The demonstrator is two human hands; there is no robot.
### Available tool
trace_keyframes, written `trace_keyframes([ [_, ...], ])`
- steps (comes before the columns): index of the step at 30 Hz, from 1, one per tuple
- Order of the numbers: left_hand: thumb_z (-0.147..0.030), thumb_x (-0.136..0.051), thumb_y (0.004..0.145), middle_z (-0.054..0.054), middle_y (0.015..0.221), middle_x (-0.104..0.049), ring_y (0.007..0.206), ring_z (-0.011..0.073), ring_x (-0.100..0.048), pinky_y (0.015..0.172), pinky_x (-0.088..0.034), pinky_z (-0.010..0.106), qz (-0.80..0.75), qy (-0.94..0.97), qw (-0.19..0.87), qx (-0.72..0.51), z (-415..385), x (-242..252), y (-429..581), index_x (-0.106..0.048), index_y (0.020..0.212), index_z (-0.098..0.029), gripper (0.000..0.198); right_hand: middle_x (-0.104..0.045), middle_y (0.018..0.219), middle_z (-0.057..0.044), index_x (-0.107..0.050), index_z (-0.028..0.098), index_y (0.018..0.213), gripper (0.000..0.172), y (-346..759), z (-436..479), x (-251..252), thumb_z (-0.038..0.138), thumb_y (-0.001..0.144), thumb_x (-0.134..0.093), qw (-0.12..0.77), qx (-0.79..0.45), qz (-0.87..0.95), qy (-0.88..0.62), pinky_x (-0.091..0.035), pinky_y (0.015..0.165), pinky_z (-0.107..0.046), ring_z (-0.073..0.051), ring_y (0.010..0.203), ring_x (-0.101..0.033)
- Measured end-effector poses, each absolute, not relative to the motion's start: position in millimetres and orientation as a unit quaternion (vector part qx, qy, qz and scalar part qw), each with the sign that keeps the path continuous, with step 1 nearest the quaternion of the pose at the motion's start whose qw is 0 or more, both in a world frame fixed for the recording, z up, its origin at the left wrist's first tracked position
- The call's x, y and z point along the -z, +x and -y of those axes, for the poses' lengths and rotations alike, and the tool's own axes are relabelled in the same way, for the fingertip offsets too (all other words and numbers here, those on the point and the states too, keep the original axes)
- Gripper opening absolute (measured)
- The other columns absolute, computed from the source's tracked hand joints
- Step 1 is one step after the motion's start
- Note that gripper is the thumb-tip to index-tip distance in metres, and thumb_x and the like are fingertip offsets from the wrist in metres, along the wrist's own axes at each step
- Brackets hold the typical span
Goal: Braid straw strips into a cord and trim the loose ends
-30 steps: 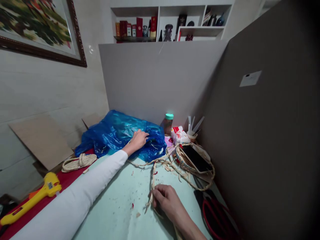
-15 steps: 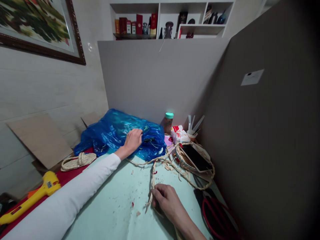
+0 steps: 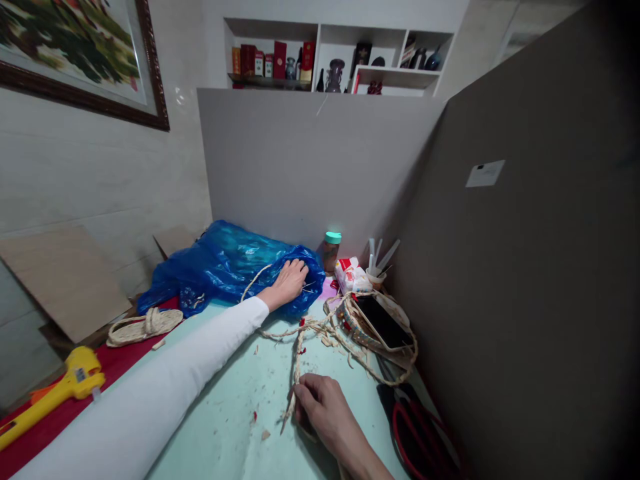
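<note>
Looking at a blue bag (image 3: 200,267) on the far side of the tabletop (image 3: 225,407), stretched lengthwise left to right, mouth at its right end. Got the left hand (image 3: 289,283) right at that mouth, way nearer to it than the right one, with fingers loosely curled, about half closed; can't tell about any hold on stuff inside. Got the right hand (image 3: 323,403) well in front of the bag's mouth, pinched shut on the end of a braided cord (image 3: 299,360), leading away toward the bag's near right corner and into a tangle (image 3: 325,327). Counting up: one woven slipper (image 3: 150,323) in front of the bag's left end, one yellow glue gun (image 3: 70,387) left and nearer than that, one jar (image 3: 331,252) just beside the bag's right end, one packet (image 3: 353,275) right of it, one phone (image 3: 385,323) right and nearer, one red-handled tool (image 3: 396,423) nearer again. Plus one cup (image 3: 375,277) farther right of the bag, with at least three white sticks. No clean count on cord strands, too overlapped.
</note>
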State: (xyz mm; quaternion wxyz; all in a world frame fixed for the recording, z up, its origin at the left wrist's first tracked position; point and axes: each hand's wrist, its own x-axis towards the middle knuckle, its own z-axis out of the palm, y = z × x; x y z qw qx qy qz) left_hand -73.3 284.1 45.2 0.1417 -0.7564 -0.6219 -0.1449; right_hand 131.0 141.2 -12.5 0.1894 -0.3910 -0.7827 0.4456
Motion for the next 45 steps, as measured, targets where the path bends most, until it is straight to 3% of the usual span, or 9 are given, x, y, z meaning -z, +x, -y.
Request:
trace_keyframes([
  [5,-0.033,-0.058,0.091,0.011,0.126,-0.057,0.110,0.0249,-0.059,0.091,-0.051,0.047,0.645,-0.727,0.188,0.141,-299,-45,-63,-0.056,0.123,-0.015,0.037,-0.061,0.053,-0.001,-0.047,0.019,0.056,0.034,130,-141,12,0.021,0.089,-0.042,0.185,-0.429,0.791,-0.396,-0.037,0.058,-0.020,-0.011,0.049,-0.051],
  [29,-0.033,-0.058,0.092,0.010,0.122,-0.059,0.104,0.0227,-0.061,0.087,-0.053,0.044,0.701,-0.687,0.167,0.097,-271,-26,-88,-0.057,0.121,-0.016,0.034,-0.062,0.056,-0.002,-0.046,0.019,0.057,0.034,132,-139,6,0.020,0.091,-0.042,0.186,-0.383,0.819,-0.384,-0.036,0.061,-0.022,-0.012,0.055,-0.053],
  [45,-0.033,-0.058,0.091,0.010,0.118,-0.061,0.102,0.0220,-0.061,0.086,-0.053,0.044,0.678,-0.712,0.181,0.027,-266,-38,-86,-0.058,0.119,-0.015,0.033,-0.060,0.058,0.000,-0.050,0.018,0.057,0.032,134,-138,0,0.014,0.088,-0.044,0.193,-0.376,0.824,-0.377,-0.035,0.065,-0.020,-0.010,0.057,-0.051],
])
